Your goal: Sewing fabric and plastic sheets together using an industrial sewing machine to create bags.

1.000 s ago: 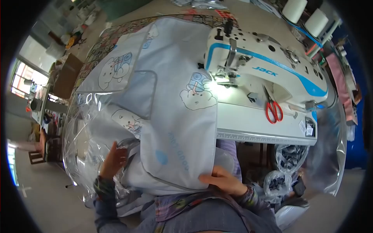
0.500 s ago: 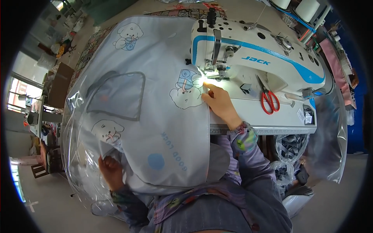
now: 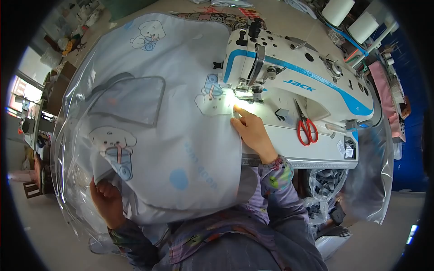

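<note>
A large pale grey-blue fabric piece (image 3: 187,54) with printed white puppies and blue cups spreads over the table to the left of a white and blue sewing machine (image 3: 312,72). Its right edge runs under the lit needle area. My right hand (image 3: 254,135) is closed on that edge just in front of the presser foot, thumb and forefinger together. At the lower left, my left hand (image 3: 108,201) is curled round the fabric's near left edge, beside a puppy print. A darker grey see-through panel (image 3: 131,101) with a bound border shows on the fabric.
Red-handled scissors (image 3: 307,131) lie on the machine bed, beside a small dark-and-white piece (image 3: 282,115). Clear plastic sheeting (image 3: 68,149) hangs along the left. White thread cones (image 3: 337,11) stand at the far right. A plastic bag of grey strips (image 3: 327,183) sits below the bed.
My left hand has moved left, drawing the fabric's near edge out so the puppy's cup shows more fully. My right hand stays by the presser foot. The whole view has shifted slightly.
</note>
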{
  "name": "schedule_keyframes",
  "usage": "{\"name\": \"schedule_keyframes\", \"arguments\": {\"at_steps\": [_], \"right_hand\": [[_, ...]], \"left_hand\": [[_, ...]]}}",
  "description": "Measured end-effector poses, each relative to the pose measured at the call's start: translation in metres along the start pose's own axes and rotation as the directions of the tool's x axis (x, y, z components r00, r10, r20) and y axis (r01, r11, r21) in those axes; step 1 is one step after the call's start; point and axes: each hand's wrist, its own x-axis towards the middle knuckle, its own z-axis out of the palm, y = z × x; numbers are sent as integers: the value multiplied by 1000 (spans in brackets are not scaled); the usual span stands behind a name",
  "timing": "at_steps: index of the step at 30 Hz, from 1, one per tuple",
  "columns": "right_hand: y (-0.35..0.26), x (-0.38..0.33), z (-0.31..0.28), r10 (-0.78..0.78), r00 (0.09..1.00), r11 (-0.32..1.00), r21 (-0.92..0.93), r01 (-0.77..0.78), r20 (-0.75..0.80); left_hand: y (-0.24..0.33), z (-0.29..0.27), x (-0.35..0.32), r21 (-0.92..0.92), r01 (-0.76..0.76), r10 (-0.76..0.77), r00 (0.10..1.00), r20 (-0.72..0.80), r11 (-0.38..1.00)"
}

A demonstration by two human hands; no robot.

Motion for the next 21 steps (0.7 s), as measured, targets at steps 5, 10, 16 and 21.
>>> {"name": "schedule_keyframes", "arguments": {"at_steps": [5, 10, 16, 21], "right_hand": [[-5, 2, -3, -58, 998, 997, -54, 59, 19], [-10, 2, -5, 75, 994, 994, 68, -81, 83], [-7, 2, -5, 22, 998, 999, 39, -24, 63], [-1, 5, -5, -6, 997, 1000, -19, 7, 71]], "left_hand": [[-8, 25, 16, 86, -78, 83, 995, -49, 993], [-18, 46, 30, 157, -180, 192, 980, -60, 971], [-32, 72, 44, 230, -238, 255, 966, -46, 944], [-38, 84, 61, 220, -260, 278, 959, -50, 940]]}}
